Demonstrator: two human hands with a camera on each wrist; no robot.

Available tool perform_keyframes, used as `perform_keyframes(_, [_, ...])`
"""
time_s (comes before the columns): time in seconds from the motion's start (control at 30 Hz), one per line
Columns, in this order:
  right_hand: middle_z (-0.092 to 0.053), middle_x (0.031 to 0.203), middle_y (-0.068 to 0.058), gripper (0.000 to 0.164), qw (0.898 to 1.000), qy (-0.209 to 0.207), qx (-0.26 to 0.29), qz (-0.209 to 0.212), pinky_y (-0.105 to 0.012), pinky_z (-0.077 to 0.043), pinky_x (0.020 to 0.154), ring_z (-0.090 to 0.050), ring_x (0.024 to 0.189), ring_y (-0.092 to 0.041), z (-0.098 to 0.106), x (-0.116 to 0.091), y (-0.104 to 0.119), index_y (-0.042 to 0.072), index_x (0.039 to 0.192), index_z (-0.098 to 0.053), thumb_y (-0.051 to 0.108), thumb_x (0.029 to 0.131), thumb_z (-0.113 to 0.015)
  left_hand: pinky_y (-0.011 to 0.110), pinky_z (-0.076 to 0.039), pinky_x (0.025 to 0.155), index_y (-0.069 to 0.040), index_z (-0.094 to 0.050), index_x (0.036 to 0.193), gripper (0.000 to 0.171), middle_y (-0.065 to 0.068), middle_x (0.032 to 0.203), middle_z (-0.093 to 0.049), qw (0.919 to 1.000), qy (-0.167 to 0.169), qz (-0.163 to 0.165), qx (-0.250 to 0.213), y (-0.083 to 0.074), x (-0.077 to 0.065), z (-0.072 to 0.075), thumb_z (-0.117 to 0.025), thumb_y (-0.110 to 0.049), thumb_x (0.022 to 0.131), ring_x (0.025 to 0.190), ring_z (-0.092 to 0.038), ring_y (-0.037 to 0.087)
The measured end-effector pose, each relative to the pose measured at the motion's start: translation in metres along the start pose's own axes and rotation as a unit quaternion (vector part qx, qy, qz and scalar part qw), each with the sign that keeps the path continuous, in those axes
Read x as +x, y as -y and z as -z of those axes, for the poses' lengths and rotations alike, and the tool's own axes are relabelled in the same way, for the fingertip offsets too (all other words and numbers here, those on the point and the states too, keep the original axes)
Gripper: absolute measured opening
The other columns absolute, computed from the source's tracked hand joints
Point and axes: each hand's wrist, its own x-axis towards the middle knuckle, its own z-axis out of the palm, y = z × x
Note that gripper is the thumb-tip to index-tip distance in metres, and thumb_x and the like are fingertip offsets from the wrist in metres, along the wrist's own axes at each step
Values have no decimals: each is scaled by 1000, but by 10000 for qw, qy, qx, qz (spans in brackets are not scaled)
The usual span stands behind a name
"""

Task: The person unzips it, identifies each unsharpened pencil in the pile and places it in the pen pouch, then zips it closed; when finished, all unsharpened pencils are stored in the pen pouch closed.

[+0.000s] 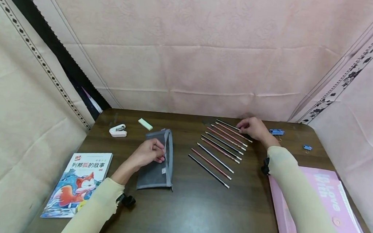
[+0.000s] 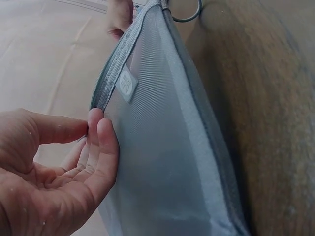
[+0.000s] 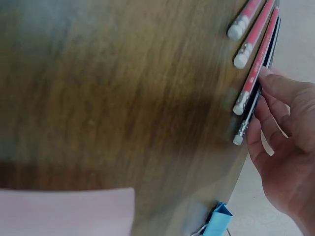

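At the middle left of the table lies a grey zippered mesh pencil case [image 1: 152,176], its zipper edge raised. My left hand [image 1: 150,153] pinches that edge between thumb and fingers; the left wrist view shows the fingertips beside a small tag [image 2: 127,85]. Right of the case, several pencils [image 1: 215,158] lie in a slanted row, some dark and some reddish, with white erasers. My right hand [image 1: 254,129] is at the far end of the row. Its thumb and fingers pinch the outermost black pencil [image 3: 246,123], close beside a pink pencil [image 3: 256,69].
Far left are a white stapler [image 1: 118,131] and a pale green eraser [image 1: 145,124]. A picture book [image 1: 84,181] with a fox cover lies at the near left. Two blue binder clips [image 1: 276,132] are at the far right, beyond a large pink folder [image 1: 325,189]. Cloth curtains enclose the table.
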Motion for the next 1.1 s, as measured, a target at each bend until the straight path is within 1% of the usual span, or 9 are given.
perform_keyframes(0.17, [-70, 94, -3, 16, 9996, -128, -179, 177, -37, -52, 77, -62, 87, -20, 0, -2, 10, 14, 102, -74, 12, 86, -70, 37, -61, 77, 3, -51, 112, 26, 20, 98, -66, 10000, 50, 23, -65, 2, -1, 3, -61, -13, 94, 81, -69, 23])
perform_keyframes(0.3, [-69, 92, -3, 16, 9985, -376, -155, 363, -34, -52, 77, -61, 85, -18, 2, -10, 24, 16, 102, -73, 13, 86, -71, 36, -61, 76, 3, -50, 113, 27, 20, 97, -66, 9999, 71, -31, -82, 1, -2, 5, -61, -13, 93, 80, -69, 21])
perform_keyframes(0.57, [-68, 89, -3, 26, 9884, -1014, 807, 794, -26, -53, 71, -64, 82, -17, -1, -38, 81, 12, 113, -68, 10, 87, -70, 36, -61, 76, 4, -51, 112, 26, 19, 96, -65, 9998, 32, -98, -160, -4, -4, 3, -61, -12, 94, 79, -69, 21])
perform_keyframes(0.67, [-69, 91, -3, 28, 9862, -1081, 956, 808, -24, -53, 70, -64, 83, -15, -6, -47, 100, 13, 116, -66, 13, 89, -68, 37, -61, 76, 3, -51, 112, 26, 19, 97, -65, 9998, 28, -139, -172, -5, -4, 1, -61, -12, 93, 80, -69, 21])
perform_keyframes(0.8, [-70, 94, -9, 25, 9822, -950, 1463, 698, -25, -53, 59, -62, 75, -19, -19, -55, 126, 11, 116, -66, 16, 91, -65, 36, -61, 75, 2, -51, 111, 24, 18, 95, -65, 9997, -13, -145, -213, -7, -3, -2, -61, -11, 93, 79, -68, 21])
perform_keyframes(0.87, [-69, 96, -15, 24, 9757, -817, 1946, 593, -29, -54, 54, -62, 72, -25, -29, -57, 140, 9, 114, -66, 14, 91, -65, 35, -61, 75, 1, -51, 110, 23, 17, 95, -65, 9996, -45, -129, -227, -9, -3, -3, -61, -11, 93, 78, -68, 20])
perform_keyframes(0.93, [-67, 97, -19, 21, 9657, -665, 2468, 454, -36, -55, 52, -63, 70, -28, -40, -58, 153, 8, 112, -65, 11, 91, -64, 35, -61, 74, -1, -52, 109, 22, 16, 94, -66, 9997, -66, -101, -222, -10, -2, -4, -61, -12, 93, 78, -68, 20])
perform_keyframes(0.97, [-66, 97, -20, 21, 9593, -575, 2736, 393, -39, -57, 54, -63, 72, -29, -46, -59, 158, 6, 112, -64, 9, 90, -64, 35, -61, 74, -1, -52, 109, 22, 16, 94, -66, 9997, -75, -90, -231, -10, -2, -5, -62, -13, 93, 78, -68, 20])
perform_keyframes(1.1, [-65, 98, -15, 21, 9281, -185, 3718, 55, -52, -58, 62, -65, 78, -25, -69, -60, 179, 6, 110, -61, 5, 90, -63, 35, -61, 74, -2, -53, 109, 21, 16, 94, -66, 9995, -100, -73, -296, -12, -1, -7, -62, -13, 93, 80, -68, 21])
